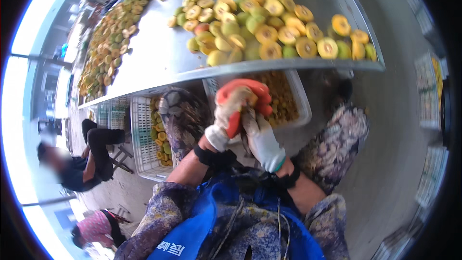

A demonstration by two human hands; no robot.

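Observation:
My left hand (231, 110), in a white work glove with orange coating, is closed in front of my body. Pressed against it is my right hand (260, 135), in a white glove with a green cuff, its fingers also closed. A small yellow-brown fruit piece (252, 99) shows between the gloves, mostly covered by the fingers. Whatever else the right hand grips is hidden. Beneath both hands is a white plastic crate (302, 98) with small brownish pieces in it. Just beyond them, halved yellow-green fruits (269, 50), peach-like with hollow centres, lie along the metal table's edge (207, 73).
Another white crate (144, 147) with fruit halves stands by my left knee. More halves (108, 43) are heaped on the table's left. A seated person (79, 163) and a person in pink (96, 226) are at the left. Stacked crates (428, 91) line the right side.

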